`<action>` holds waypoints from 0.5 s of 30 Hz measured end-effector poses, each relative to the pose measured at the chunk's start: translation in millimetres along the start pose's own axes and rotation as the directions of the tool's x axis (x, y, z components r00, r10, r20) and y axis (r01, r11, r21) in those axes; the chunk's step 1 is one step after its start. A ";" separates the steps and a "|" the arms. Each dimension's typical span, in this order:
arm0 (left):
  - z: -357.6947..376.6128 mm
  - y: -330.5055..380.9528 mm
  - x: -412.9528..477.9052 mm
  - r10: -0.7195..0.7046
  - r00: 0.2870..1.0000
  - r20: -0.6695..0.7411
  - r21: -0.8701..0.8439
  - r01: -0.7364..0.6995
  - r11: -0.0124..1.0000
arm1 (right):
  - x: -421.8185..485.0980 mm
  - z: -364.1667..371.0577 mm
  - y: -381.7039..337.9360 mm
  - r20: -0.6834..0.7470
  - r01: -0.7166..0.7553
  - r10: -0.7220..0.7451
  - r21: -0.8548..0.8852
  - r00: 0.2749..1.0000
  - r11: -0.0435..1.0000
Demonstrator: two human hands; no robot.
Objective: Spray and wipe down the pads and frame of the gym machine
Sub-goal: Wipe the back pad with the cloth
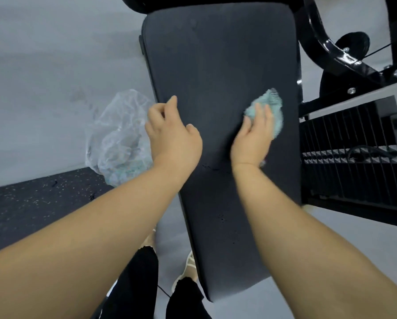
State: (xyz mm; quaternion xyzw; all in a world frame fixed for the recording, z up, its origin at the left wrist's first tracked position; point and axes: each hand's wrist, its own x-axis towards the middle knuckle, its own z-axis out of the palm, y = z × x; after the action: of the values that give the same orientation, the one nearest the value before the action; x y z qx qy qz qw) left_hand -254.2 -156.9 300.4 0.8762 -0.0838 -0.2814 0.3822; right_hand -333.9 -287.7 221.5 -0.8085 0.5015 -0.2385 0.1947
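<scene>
A long black bench pad [215,72] of the gym machine runs from the top of the view down to my legs. My right hand [253,137] presses a crumpled light-teal cloth [270,107] flat onto the pad near its right edge. My left hand [172,134] rests at the pad's left edge with its fingers loosely curled and nothing in it. The glossy black frame [337,51] with bolts curves at the upper right. No spray bottle is in view.
A clear plastic bag [119,137] holding teal material lies on the floor left of the pad. The weight stack [354,155] stands to the right. A dark speckled rubber mat [31,203] covers the floor at lower left. My shoes [188,268] stand below the pad.
</scene>
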 end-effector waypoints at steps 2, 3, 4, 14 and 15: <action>11.1 1.9 -10.2 0.108 0.994 0.008 0.106 -0.108 0.988 | -37.1 7.0 -15.7 0.089 0.193 -0.196 0.038 0.977 0.980; 13.3 0.8 -12.3 0.149 0.989 0.013 0.149 -0.149 0.978 | -59.3 7.1 -18.6 0.209 0.338 -0.346 0.076 0.915 0.938; 16.1 -0.3 -13.2 0.187 0.982 0.017 0.193 -0.187 0.963 | -76.9 1.1 -12.8 0.314 0.478 -0.494 0.133 0.811 0.868; 31.5 -6.6 -0.4 0.264 0.925 0.274 0.772 -0.375 0.513 | 8.4 -42.3 96.6 0.075 0.162 -0.158 -0.051 0.985 0.986; 33.8 -5.4 -1.7 0.249 0.928 0.278 0.786 -0.369 0.497 | 8.8 -33.6 84.8 0.003 0.024 -0.024 -0.011 1.000 1.000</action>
State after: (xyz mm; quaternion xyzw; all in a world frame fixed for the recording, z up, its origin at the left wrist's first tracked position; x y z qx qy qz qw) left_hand -274.8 -173.5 278.7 0.9021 -0.3854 -0.1910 -0.0358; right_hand -411.0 -333.9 203.4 -0.8160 0.4927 -0.2368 0.1880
